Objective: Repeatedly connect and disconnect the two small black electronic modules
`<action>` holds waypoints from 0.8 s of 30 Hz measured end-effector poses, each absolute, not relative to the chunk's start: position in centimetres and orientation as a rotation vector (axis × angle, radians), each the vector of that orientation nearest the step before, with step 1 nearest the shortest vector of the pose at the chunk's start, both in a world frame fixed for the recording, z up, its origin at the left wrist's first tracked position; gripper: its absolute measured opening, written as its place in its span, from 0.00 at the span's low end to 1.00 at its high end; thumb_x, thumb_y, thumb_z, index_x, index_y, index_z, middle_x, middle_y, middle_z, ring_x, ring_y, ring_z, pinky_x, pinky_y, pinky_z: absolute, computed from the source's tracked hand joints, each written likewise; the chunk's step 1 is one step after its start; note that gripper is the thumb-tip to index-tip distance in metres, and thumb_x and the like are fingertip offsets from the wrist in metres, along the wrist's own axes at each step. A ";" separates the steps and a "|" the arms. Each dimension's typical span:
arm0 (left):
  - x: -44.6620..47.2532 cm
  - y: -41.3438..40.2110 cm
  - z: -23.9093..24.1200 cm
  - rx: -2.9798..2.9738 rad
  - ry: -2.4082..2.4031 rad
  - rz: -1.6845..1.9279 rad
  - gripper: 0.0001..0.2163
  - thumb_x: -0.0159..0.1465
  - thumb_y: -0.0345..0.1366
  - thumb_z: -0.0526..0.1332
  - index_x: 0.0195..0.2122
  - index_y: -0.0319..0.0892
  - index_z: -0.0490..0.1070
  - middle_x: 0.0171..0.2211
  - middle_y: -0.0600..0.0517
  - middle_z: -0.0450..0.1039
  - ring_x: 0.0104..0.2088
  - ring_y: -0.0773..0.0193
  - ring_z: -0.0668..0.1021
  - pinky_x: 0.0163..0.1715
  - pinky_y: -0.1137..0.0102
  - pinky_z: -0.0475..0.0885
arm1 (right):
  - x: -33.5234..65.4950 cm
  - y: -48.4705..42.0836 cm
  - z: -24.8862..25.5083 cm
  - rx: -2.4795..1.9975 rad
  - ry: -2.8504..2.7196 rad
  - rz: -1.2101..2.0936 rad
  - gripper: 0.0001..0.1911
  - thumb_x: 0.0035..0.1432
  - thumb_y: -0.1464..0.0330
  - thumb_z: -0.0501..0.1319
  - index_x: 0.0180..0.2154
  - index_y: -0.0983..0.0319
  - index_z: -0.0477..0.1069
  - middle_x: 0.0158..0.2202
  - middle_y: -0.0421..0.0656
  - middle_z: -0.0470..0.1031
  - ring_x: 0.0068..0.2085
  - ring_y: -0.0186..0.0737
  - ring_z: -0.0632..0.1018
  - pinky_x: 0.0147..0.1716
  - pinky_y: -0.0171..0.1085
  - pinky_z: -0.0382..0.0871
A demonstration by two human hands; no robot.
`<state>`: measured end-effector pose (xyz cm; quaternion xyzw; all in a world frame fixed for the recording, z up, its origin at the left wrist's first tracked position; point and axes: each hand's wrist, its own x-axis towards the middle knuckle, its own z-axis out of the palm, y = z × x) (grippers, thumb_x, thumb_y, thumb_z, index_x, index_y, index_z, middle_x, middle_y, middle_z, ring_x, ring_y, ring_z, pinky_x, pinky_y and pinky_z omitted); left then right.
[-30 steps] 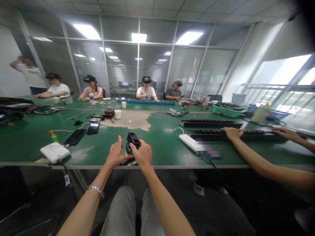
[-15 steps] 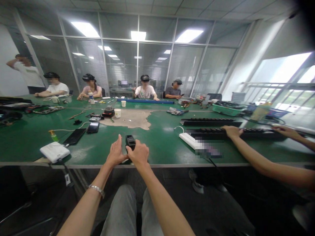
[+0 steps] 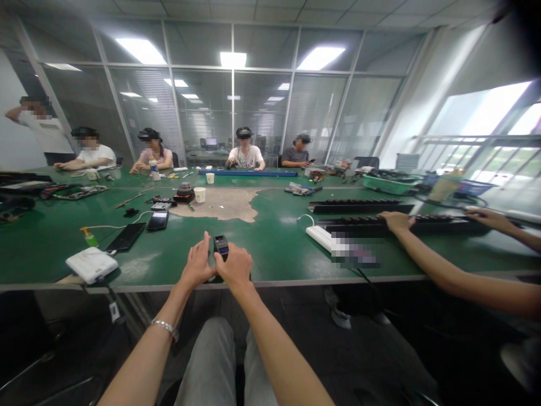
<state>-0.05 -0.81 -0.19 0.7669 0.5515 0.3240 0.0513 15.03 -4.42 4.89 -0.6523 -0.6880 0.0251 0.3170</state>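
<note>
Close to the table's front edge, a small black box-shaped device (image 3: 220, 246) stands between my two hands. My right hand (image 3: 237, 267) is wrapped round its right side, with the thumb against the near face. Beside its left side is my left hand (image 3: 198, 264), fingers stretched out and thumb reaching toward the box's base. Whether that thumb touches the box I cannot tell. The lower part of the device is hidden by my right hand.
On the green table (image 3: 270, 248) lie a white power bank (image 3: 92, 265), two dark phones and a white power strip (image 3: 320, 239). A co-worker's arms (image 3: 439, 270) rest on long black rails (image 3: 372, 224) at right. Paper cups (image 3: 199, 195) stand farther back; several people sit opposite.
The whole view has shifted slightly. My hands keep nearly the same pose around the black device. Across the table, the middle person's raised hand has come down a little.
</note>
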 end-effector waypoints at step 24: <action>-0.1 -1.2 0.2 2.270 1.669 0.905 0.59 0.51 0.60 0.63 0.68 0.35 0.22 0.59 0.38 0.66 0.63 0.44 0.62 0.61 0.49 0.49 | 21.3 -2.2 3.7 -1.828 -1.543 0.135 0.23 0.57 0.54 0.60 0.48 0.61 0.73 0.38 0.51 0.78 0.41 0.47 0.78 0.39 0.37 0.67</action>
